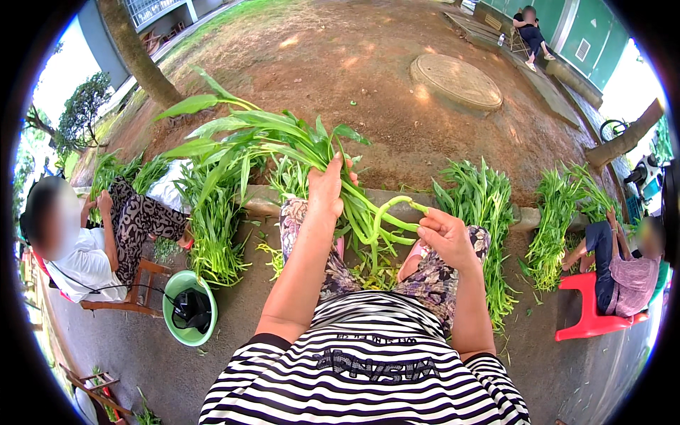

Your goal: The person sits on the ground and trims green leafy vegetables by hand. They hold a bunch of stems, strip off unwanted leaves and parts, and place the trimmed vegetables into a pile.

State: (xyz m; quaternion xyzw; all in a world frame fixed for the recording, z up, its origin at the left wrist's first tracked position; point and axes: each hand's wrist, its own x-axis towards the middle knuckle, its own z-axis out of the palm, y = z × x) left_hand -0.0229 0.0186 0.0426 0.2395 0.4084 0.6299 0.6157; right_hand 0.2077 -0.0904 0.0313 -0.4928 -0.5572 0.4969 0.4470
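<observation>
My left hand (330, 186) grips a bunch of water spinach (276, 127) around its stems, in front of my knees. The long leaves point up and to the left; the hollow pale-green stems hang towards the lower right. My right hand (443, 234) pinches stem ends at the bunch's right side with thumb and fingers. One stem (378, 212) bends in a loop between the two hands. Below the bunch, loose leaves and stem scraps (372, 273) lie on the ground between my feet.
Piles of leafy stems lie left (212, 228) and right (478, 202) along a concrete curb (260, 199). A green basin (210, 319) holds a dark item. Seated people handle greens at left (85, 265) and right (632, 276), the latter on a red plastic stool (579, 305).
</observation>
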